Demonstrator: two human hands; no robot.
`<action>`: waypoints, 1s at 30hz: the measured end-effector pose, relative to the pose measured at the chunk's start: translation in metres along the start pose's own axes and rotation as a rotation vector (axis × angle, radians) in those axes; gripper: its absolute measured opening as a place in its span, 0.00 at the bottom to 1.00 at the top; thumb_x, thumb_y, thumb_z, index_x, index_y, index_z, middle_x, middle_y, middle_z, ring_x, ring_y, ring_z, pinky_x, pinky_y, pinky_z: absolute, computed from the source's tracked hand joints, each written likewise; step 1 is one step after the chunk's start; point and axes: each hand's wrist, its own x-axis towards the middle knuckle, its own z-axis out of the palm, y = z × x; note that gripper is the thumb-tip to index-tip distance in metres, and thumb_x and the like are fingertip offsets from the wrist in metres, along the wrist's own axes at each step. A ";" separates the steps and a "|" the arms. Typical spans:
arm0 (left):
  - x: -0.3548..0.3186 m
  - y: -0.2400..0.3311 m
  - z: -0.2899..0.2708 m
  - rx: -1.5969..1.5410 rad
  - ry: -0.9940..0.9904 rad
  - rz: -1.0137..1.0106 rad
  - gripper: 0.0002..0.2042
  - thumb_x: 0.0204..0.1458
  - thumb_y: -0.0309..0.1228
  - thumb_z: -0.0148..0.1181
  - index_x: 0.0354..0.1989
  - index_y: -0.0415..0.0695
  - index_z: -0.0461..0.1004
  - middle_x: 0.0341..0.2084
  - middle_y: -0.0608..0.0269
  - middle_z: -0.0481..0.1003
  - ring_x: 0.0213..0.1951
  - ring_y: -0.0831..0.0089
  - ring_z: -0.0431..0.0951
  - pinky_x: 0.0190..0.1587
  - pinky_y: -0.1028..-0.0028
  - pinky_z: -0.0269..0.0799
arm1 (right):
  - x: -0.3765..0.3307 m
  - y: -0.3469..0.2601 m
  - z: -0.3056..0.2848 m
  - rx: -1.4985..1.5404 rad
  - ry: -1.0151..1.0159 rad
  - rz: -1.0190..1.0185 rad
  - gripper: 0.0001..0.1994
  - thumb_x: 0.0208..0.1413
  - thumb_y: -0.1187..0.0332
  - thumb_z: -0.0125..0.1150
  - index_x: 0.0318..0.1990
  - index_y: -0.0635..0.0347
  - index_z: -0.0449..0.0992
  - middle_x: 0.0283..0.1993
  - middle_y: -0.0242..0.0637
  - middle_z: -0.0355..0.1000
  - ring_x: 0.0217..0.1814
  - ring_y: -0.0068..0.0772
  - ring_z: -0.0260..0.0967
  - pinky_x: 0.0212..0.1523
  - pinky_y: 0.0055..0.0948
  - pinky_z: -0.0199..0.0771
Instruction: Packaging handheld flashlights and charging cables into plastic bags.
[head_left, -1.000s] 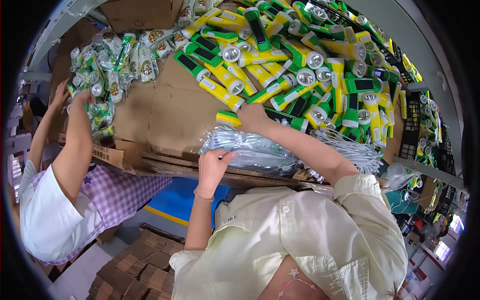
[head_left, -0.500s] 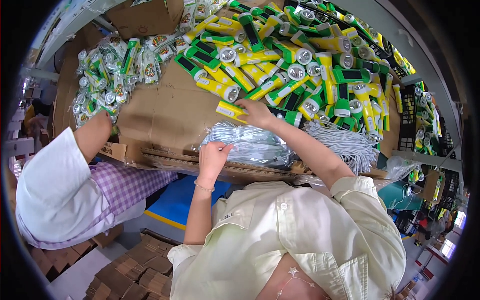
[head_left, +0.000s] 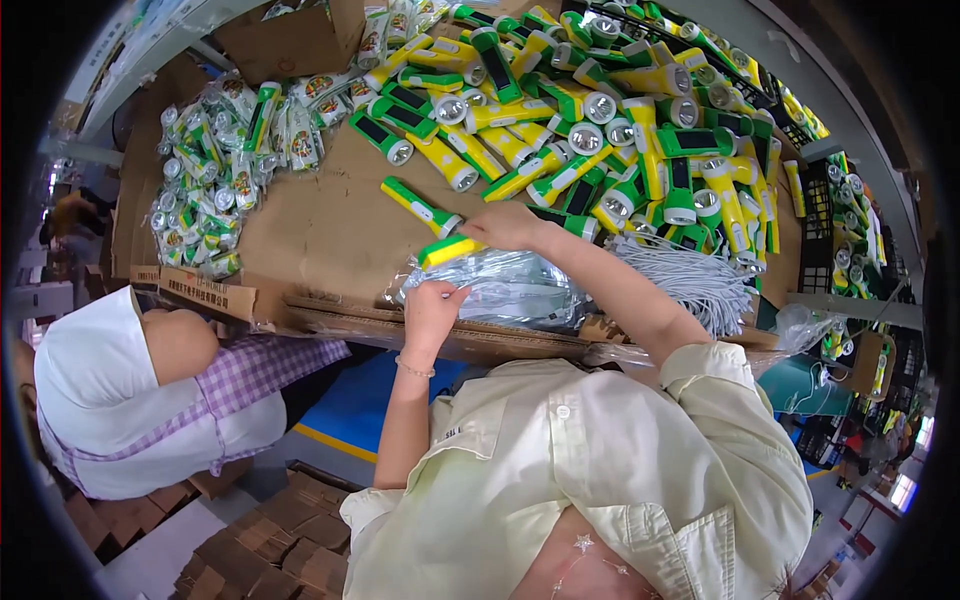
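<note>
My right hand (head_left: 507, 226) is closed around one end of a yellow-and-green flashlight (head_left: 450, 251), which tilts down to the left over a stack of clear plastic bags (head_left: 510, 288). My left hand (head_left: 434, 312) is at the left edge of these bags, fingers curled and thumb against them; whatever is between them is hidden. Just beyond the held flashlight, another green flashlight (head_left: 420, 207) lies alone on the cardboard, its lens toward my right hand. A big heap of loose yellow-and-green flashlights (head_left: 600, 130) spreads behind and to the right.
White cables (head_left: 690, 283) lie in a bundle right of the bags. Bagged flashlights (head_left: 205, 185) are piled at the left on the cardboard sheet (head_left: 310, 220), near an open cardboard box (head_left: 290, 40). A co-worker in a checked apron (head_left: 265, 375) sits left. Black crates (head_left: 818, 235) stand right.
The flashlight in my right hand has swung toward me and shows its green side. A green flashlight now lies alone on the cardboard. The co-worker's arm has drawn back from the bagged pile.
</note>
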 end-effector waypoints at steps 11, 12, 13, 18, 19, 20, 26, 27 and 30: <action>0.004 0.000 0.004 0.026 -0.068 -0.071 0.12 0.42 0.36 0.66 0.22 0.39 0.78 0.19 0.45 0.74 0.26 0.48 0.75 0.29 0.61 0.71 | 0.021 0.011 -0.014 -0.258 -0.327 0.121 0.31 0.57 0.42 0.40 0.40 0.64 0.78 0.42 0.52 0.74 0.44 0.52 0.72 0.45 0.44 0.71; 0.004 0.001 0.004 0.011 -0.063 -0.057 0.12 0.42 0.36 0.66 0.22 0.39 0.78 0.20 0.45 0.74 0.26 0.47 0.75 0.29 0.61 0.71 | 0.021 0.010 -0.012 -0.253 -0.330 0.123 0.31 0.57 0.42 0.40 0.40 0.64 0.78 0.42 0.52 0.74 0.44 0.52 0.72 0.45 0.44 0.71; 0.004 0.001 0.004 -0.003 -0.058 -0.042 0.12 0.42 0.36 0.66 0.22 0.39 0.78 0.20 0.45 0.74 0.26 0.47 0.75 0.29 0.61 0.71 | 0.020 0.009 -0.009 -0.172 -0.363 0.109 0.31 0.57 0.43 0.40 0.42 0.65 0.76 0.45 0.53 0.73 0.47 0.52 0.71 0.48 0.42 0.69; 0.007 -0.005 0.010 -0.011 -0.046 -0.013 0.13 0.43 0.37 0.66 0.24 0.37 0.78 0.16 0.47 0.73 0.20 0.52 0.74 0.24 0.65 0.68 | 0.021 0.029 -0.016 0.134 -0.381 0.090 0.27 0.58 0.47 0.45 0.48 0.65 0.73 0.52 0.49 0.71 0.55 0.44 0.67 0.53 0.36 0.66; 0.007 -0.004 0.009 0.010 -0.058 0.001 0.13 0.43 0.37 0.66 0.24 0.37 0.79 0.16 0.47 0.73 0.20 0.53 0.74 0.24 0.65 0.67 | 0.021 0.035 -0.017 0.266 -0.419 0.076 0.26 0.55 0.49 0.51 0.50 0.64 0.73 0.51 0.46 0.71 0.54 0.40 0.68 0.53 0.33 0.65; 0.007 -0.004 0.009 0.011 -0.059 0.000 0.13 0.43 0.37 0.66 0.24 0.37 0.79 0.16 0.47 0.73 0.20 0.53 0.74 0.24 0.65 0.67 | 0.020 0.033 -0.022 0.398 -0.456 0.062 0.26 0.53 0.50 0.56 0.51 0.63 0.73 0.51 0.42 0.72 0.54 0.36 0.68 0.53 0.30 0.65; 0.013 0.013 0.001 -0.023 -0.137 -0.144 0.13 0.44 0.37 0.66 0.26 0.37 0.79 0.16 0.47 0.73 0.20 0.54 0.75 0.25 0.67 0.68 | 0.006 0.009 -0.039 0.106 -0.617 0.064 0.23 0.40 0.49 0.67 0.41 0.54 0.80 0.37 0.38 0.77 0.40 0.32 0.72 0.40 0.30 0.68; 0.012 0.012 0.002 -0.027 -0.110 -0.135 0.13 0.45 0.38 0.65 0.26 0.38 0.80 0.18 0.46 0.74 0.23 0.51 0.75 0.27 0.64 0.70 | -0.002 -0.001 -0.045 -0.031 -0.531 0.064 0.21 0.40 0.49 0.66 0.38 0.51 0.82 0.33 0.39 0.77 0.37 0.35 0.73 0.37 0.32 0.69; 0.009 0.006 0.008 -0.035 -0.045 -0.092 0.12 0.45 0.37 0.64 0.28 0.39 0.80 0.18 0.46 0.74 0.23 0.52 0.75 0.28 0.64 0.70 | -0.025 -0.016 -0.057 -0.242 -0.440 -0.001 0.21 0.37 0.47 0.66 0.34 0.53 0.81 0.29 0.41 0.76 0.35 0.43 0.74 0.34 0.37 0.70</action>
